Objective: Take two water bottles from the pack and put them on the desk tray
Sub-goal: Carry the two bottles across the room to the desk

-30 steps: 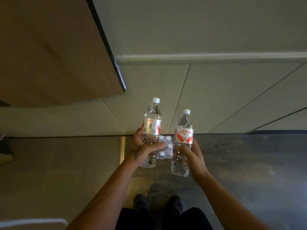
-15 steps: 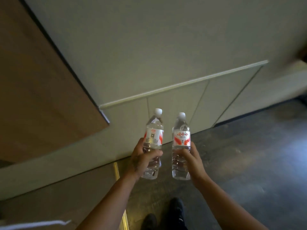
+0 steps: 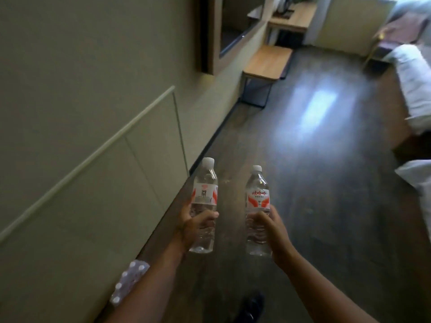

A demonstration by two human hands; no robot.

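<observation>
My left hand (image 3: 194, 226) grips a clear water bottle (image 3: 204, 194) with a white cap and a red-and-white label, held upright. My right hand (image 3: 271, 228) grips a second water bottle (image 3: 257, 194) of the same kind, also upright, a hand's width to the right. The pack of bottles (image 3: 129, 284) lies on the floor by the wall, below my left forearm, partly hidden by it. A wooden desk (image 3: 295, 18) stands at the far end of the room with dark things on it; I cannot make out a tray there.
A panelled wall (image 3: 93, 113) runs along the left. A low wooden bench (image 3: 268, 62) stands against it ahead. White bedding (image 3: 414, 85) fills the right edge. Dark wood floor (image 3: 314, 159) stretches between wall and bed. My shoe (image 3: 250, 307) shows at the bottom.
The view has swung right, from facing the wall to looking down the room. Both bottles stay in my hands and are now slightly further apart. The pack is now behind my left arm.
</observation>
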